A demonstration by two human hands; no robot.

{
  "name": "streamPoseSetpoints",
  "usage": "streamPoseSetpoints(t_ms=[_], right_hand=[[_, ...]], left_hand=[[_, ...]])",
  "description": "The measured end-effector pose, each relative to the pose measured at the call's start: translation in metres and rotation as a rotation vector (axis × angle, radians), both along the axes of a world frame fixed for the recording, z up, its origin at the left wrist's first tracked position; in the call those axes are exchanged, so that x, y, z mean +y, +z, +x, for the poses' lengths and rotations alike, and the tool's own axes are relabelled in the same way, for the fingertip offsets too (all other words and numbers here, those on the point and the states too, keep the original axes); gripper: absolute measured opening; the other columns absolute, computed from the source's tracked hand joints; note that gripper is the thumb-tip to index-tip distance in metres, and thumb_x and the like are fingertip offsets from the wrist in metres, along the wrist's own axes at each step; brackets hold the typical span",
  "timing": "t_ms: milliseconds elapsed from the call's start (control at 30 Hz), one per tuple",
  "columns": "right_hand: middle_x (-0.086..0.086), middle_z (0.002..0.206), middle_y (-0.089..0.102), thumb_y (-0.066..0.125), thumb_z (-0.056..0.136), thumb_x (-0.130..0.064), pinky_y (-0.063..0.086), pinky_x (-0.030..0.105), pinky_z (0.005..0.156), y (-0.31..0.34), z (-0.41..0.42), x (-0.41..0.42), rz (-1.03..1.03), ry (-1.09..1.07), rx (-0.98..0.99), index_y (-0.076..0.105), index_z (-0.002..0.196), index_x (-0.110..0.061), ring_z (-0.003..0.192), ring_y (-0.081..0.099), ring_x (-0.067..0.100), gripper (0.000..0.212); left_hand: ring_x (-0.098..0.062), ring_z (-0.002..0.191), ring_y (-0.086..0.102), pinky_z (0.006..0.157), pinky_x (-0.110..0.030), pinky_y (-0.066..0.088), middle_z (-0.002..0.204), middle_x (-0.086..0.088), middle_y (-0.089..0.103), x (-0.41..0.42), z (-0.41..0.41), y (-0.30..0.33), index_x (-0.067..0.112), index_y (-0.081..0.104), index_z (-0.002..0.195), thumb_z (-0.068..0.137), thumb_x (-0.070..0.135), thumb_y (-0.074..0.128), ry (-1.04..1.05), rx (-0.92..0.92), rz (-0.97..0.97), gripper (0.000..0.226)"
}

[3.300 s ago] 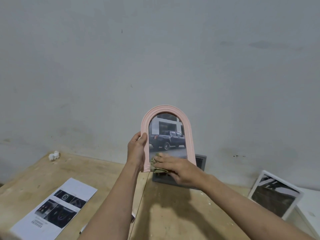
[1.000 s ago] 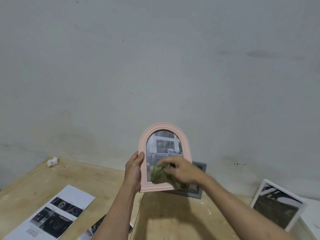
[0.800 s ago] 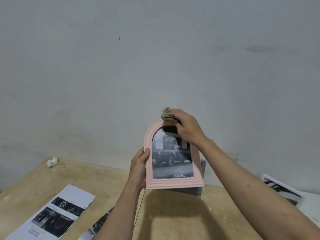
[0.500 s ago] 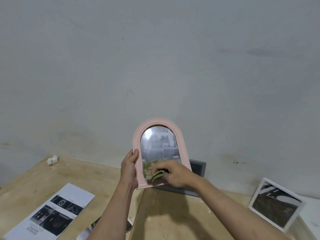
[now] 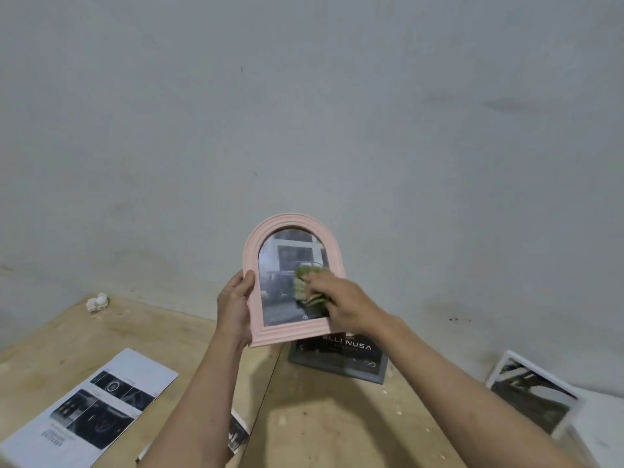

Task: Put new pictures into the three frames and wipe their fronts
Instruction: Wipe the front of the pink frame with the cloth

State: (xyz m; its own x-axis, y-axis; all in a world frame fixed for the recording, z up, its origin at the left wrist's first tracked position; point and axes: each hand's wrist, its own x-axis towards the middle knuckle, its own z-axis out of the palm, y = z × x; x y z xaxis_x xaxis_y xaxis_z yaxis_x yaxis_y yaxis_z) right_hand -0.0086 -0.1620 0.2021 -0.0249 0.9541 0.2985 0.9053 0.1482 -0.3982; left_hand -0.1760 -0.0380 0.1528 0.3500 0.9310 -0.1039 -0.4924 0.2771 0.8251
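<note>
A: What does the left hand [image 5: 236,307] have hold of?

B: It grips the left edge of the pink arched frame [image 5: 293,280], thumb on the front moulding and fingers curled behind, holding the frame upright above the table, front toward the camera.

A: And the right hand [image 5: 341,300]?

B: Its fingers lie over a crumpled green cloth [image 5: 307,287] and press it against the glass, at the middle and right side of the pane. How far the fingers curl round the cloth cannot be told; they cover most of it.

A: Can any writing be read in the frame?

B: Under the cloth, at the bottom of the picture, sits a small pale logo with lettering too fine to read. The picture itself shows a building and a dark vehicle, dulled by glare.

A: What lies beyond the hands?

B: Just behind the pink frame's lower edge a dark grey frame [image 5: 337,361] leans near the wall; its picture carries white letters, of which "LLI NUSA" shows, the start hidden by the pink frame. At the far right a white frame [image 5: 533,398] stands tilted with a dark picture in it.

A: And to the left?

B: A printed sheet [image 5: 91,405] lies flat on the wooden table [image 5: 337,434], with dark photographs, small captions and a barcode-like mark, none legible. A smaller print [image 5: 238,432] peeks out beside the left forearm, and a small white lump [image 5: 97,302] sits near the wall.
</note>
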Motion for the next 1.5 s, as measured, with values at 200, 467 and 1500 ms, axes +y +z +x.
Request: streamPoseSetpoints(t_ms=[200, 467, 1500], right_hand=[[-0.007, 0.098, 0.069, 0.053, 0.087, 0.007, 0.046, 0.025, 0.087, -0.025, -0.017, -0.016, -0.313, -0.010, 0.576, 0.068, 0.092, -0.027, 0.091, 0.063, 0.004, 0.037], [0.000, 0.138, 0.055, 0.052, 0.079, 0.013, 0.028, 0.019, 0.113, 0.042, 0.006, 0.040, 0.335, -0.231, 0.240, 0.059, 0.132, -0.020, 0.131, 0.048, 0.015, 0.062], [-0.018, 0.157, 0.011, 0.043, 0.101, -0.019, 0.007, 0.027, 0.121, -0.037, -0.048, 0.018, 0.081, -0.058, 0.049, 0.026, 0.150, -0.032, 0.146, 0.002, 0.002, 0.053]], left_hand=[[-0.042, 0.097, 0.071, 0.082, -0.063, 0.057, 0.108, -0.023, 0.073, -0.004, -0.011, -0.024, 0.011, 0.072, 0.113, 0.098, 0.021, 0.057, 0.056, 0.137, 0.024, 0.023], [-0.035, 0.084, 0.068, 0.077, -0.049, 0.058, 0.101, -0.027, 0.070, -0.022, 0.015, 0.003, -0.001, 0.067, 0.114, 0.099, 0.015, 0.056, -0.114, 0.062, 0.072, 0.024], [-0.036, 0.094, 0.070, 0.086, -0.047, 0.058, 0.104, -0.022, 0.075, -0.019, 0.009, 0.000, 0.007, 0.076, 0.101, 0.097, 0.014, 0.060, -0.024, 0.063, 0.021, 0.017]])
